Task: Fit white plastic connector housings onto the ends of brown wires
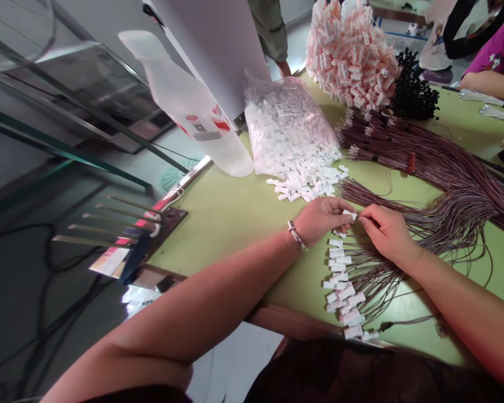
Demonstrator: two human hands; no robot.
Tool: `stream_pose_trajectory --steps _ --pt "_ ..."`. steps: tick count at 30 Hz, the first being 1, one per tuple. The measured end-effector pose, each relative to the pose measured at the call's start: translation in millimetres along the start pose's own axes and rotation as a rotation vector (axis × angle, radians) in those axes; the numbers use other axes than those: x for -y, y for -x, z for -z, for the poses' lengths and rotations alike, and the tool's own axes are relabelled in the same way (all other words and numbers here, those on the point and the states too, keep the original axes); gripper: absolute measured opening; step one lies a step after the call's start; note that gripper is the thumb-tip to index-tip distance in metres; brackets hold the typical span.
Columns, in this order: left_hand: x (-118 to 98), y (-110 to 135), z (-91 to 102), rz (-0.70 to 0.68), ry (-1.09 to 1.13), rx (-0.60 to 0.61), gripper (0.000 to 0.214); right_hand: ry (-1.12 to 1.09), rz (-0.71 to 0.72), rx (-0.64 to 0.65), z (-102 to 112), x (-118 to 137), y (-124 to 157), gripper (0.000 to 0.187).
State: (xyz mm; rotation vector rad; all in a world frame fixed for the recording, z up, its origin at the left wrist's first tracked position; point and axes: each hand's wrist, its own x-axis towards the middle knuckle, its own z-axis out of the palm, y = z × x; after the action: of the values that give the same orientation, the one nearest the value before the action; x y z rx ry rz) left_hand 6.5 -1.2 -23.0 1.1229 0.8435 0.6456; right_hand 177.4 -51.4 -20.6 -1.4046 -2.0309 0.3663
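Observation:
My left hand (pixel 322 217), with a bracelet at the wrist, pinches a small white plastic connector (pixel 349 215). Close against it, the thumb and forefinger of my right hand (pixel 384 234) are closed on a thin brown wire, mostly hidden by the fingers. Below my hands runs a column of white connectors (pixel 348 292) with brown wires attached, trailing right. Just beyond my left hand lies a loose pile of white connectors (pixel 304 186). A bundle of brown wires (pixel 437 210) stretches off to the right behind my right hand.
An open plastic bag of white connectors (pixel 294 126) stands beyond the loose pile, beside a translucent bottle (pixel 193 106). Farther back are a heap of pinkish connectors (pixel 353 56) and black parts (pixel 415 87). Metal prongs (pixel 105 221) stick out at the table's left edge. A person's purple sleeve (pixel 498 53) shows at right.

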Motion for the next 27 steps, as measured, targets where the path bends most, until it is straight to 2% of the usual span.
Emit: stream_pose_trajectory --steps 6,11,13,16,17,18,19,21,22,23,24,27 --pt "0.8 -1.0 -4.6 -0.019 -0.094 -0.036 0.012 0.033 0.013 0.029 -2.5 -1.7 -1.4 0.015" --pt "-2.6 5.5 -4.9 -0.136 -0.462 -0.003 0.01 0.025 0.023 0.12 13.0 -6.1 -7.5 0.011" --pt "-7.4 12.9 -4.8 -0.226 -0.592 0.168 0.009 0.11 0.021 0.072 16.9 -10.8 -14.2 0.011" --pt "-14.7 21.3 -2.2 -0.337 -0.606 0.563 0.008 0.329 0.005 0.061 13.8 -19.6 -22.6 0.017" --pt "-16.1 21.4 -0.3 -0.362 -0.606 0.611 0.009 0.388 0.0 0.081 11.7 -22.0 -23.6 0.019" --pt "-16.6 19.7 2.3 -0.382 -0.638 0.564 0.012 0.432 -0.007 0.101 9.8 -23.7 -23.7 0.019" --pt "-16.2 16.5 5.4 -0.398 -0.707 0.43 0.015 0.467 -0.016 0.115 8.6 -24.6 -22.8 0.02" --pt "-13.6 7.2 12.4 -0.403 -0.907 0.036 0.015 0.536 -0.033 0.13 9.0 -23.1 -19.4 0.021" --pt "-11.9 2.3 15.7 -0.39 -1.001 -0.118 0.013 0.575 -0.036 0.136 10.3 -20.8 -17.5 0.021" --pt "-10.1 -2.1 18.5 -0.37 -1.075 -0.215 0.012 0.617 -0.036 0.142 11.9 -17.5 -15.8 0.021" --pt "-8.8 -5.5 20.9 -0.35 -1.128 -0.266 0.013 0.66 -0.038 0.145 13.4 -13.3 -14.7 0.021" --pt "-8.5 -9.1 26.2 -0.299 -1.202 -0.271 0.012 0.732 -0.029 0.158 13.7 0.7 -16.9 0.019"
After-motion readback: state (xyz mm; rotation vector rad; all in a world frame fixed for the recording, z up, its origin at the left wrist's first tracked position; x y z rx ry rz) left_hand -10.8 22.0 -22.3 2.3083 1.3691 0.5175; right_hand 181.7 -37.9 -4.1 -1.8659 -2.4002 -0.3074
